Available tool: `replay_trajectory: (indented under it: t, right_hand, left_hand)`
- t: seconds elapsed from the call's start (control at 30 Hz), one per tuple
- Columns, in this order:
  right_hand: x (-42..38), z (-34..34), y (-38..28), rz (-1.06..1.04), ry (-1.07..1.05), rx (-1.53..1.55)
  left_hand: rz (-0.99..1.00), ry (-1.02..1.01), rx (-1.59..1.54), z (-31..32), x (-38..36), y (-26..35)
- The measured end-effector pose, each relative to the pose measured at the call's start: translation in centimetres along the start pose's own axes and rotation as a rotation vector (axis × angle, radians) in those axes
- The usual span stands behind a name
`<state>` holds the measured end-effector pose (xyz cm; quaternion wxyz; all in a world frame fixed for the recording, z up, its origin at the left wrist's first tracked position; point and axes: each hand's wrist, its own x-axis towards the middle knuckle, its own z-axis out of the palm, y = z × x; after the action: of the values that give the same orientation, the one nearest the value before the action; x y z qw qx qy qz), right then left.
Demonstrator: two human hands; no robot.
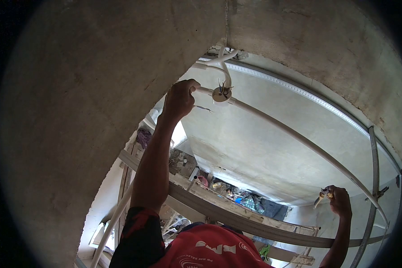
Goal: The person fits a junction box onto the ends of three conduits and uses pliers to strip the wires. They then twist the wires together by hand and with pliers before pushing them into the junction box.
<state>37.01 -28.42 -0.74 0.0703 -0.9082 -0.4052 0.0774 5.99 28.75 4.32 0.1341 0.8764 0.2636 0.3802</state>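
My left hand [182,96] is closed around a short piece of white conduit pipe [204,90], right beside a round junction box [221,94]. Several stripped wire ends [223,87] stick out of the box. Below my left hand, a thin wire with a frayed tip [204,108] hangs loose. From the box, a long white conduit [295,135] runs down to the right. My right hand [340,201] is off to the right, below that conduit and apart from it. It grips what looks like a pair of pliers [324,193] with yellowish handles.
A metal channel [299,89] follows the wall edge. A grey pole [374,165] crosses the conduit at right. Scaffold planks [236,207] run below me, with mixed debris [250,201] beyond. A rough concrete surface [85,89] fills the left side.
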Motion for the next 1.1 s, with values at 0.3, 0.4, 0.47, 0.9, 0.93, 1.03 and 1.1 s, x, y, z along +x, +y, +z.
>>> replay_trajectory:
  t: [0.3, 0.4, 0.47, 0.9, 0.93, 1.03, 1.1]
  right_hand:
    - [0.0, 0.0, -0.2, 0.011, -0.016, -0.019]
    - [0.0, 0.8, 0.7, -0.073, 0.081, -0.038]
    - [0.0, 0.6, 0.2, -0.064, 0.073, -0.032]
    - [0.0, 0.4, 0.1, -0.036, 0.051, 0.01]
    - [0.0, 0.4, 0.0, -0.036, 0.051, 0.011]
    - [-0.1, 0.1, -0.2, -0.034, 0.049, -0.017]
    - [0.0, 0.2, -0.2, -0.037, 0.047, -0.022]
  left_hand:
    - [-0.068, -0.033, 0.057, -0.6, -0.1, 1.2]
    - [-0.065, -0.043, 0.069, -0.6, 0.0, 1.1]
    - [-0.066, -0.042, 0.068, -0.5, -0.1, 0.9]
    - [-0.045, 0.001, 0.073, -0.3, -0.2, -0.4]
    - [-0.057, -0.005, 0.074, -0.3, -0.2, -0.4]
    - [-0.083, 0.003, 0.057, -0.1, -0.2, -0.7]
    - [-0.089, -0.008, 0.056, -0.2, -0.1, -0.7]
